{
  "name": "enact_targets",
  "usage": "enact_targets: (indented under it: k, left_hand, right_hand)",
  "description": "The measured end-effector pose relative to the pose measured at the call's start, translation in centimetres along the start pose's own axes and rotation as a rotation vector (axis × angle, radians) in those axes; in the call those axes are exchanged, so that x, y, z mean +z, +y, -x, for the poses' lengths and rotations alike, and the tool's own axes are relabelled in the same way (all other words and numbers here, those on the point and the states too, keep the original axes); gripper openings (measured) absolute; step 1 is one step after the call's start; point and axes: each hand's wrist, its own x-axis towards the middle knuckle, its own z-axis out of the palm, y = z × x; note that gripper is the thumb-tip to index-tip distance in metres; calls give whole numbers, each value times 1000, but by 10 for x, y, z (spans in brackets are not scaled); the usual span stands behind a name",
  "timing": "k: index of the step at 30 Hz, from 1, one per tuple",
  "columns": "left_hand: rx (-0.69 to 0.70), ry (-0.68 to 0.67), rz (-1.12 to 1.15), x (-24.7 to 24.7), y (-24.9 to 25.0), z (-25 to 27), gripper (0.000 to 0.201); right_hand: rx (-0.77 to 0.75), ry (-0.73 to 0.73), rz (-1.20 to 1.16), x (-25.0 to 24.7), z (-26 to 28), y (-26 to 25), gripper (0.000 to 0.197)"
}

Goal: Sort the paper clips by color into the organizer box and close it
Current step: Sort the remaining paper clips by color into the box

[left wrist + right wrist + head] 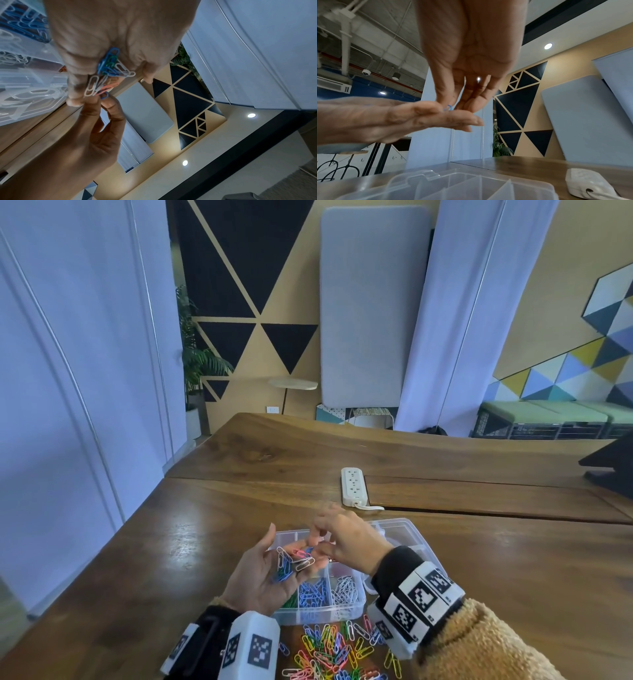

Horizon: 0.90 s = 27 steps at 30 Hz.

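Note:
My left hand (270, 570) lies palm up over the clear organizer box (318, 614), its fingers fairly straight, with a small heap of white, blue, green and pink paper clips (291, 563) on it. The same heap (109, 67) shows in the left wrist view. My right hand (346, 539) reaches in from the right and pinches a blue paper clip (104, 95) at the left hand's fingertips; that blue clip (449, 108) is barely visible in the right wrist view. Near compartments hold blue clips (312, 594) and white clips (346, 592). A mixed pile of clips (335, 648) lies in front of the box.
A white power strip (352, 486) with its cord lies on the wooden table just behind the box. A dark object (613, 470) sits at the table's far right edge. The box's far compartments (471, 186) look empty.

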Motion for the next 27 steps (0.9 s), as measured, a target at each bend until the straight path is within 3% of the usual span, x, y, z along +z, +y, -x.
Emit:
enact_targets:
  k: [4, 11, 15, 19, 24, 27]
  left_hand:
    - [-22, -17, 7, -3, -1, -4, 73]
    - [23, 39, 74, -8, -3, -15, 63]
    - [67, 76, -1, -4, -4, -14, 62]
    - [89, 144, -45, -5, -1, -13, 63]
    - [14, 126, -47, -9, 1, -13, 85]
    - [44, 166, -17, -12, -1, -17, 78]
  right_hand:
    - [8, -28, -87, -8, 3, 0, 6]
    - [104, 110, -269, -13, 11, -6, 32]
    - [13, 80, -319, -6, 13, -20, 26]
    - [-162, 48, -160, 1, 11, -24, 23]
    - [-287, 90, -34, 15, 13, -22, 19]
    - [-321, 93, 9, 17, 11, -18, 15]
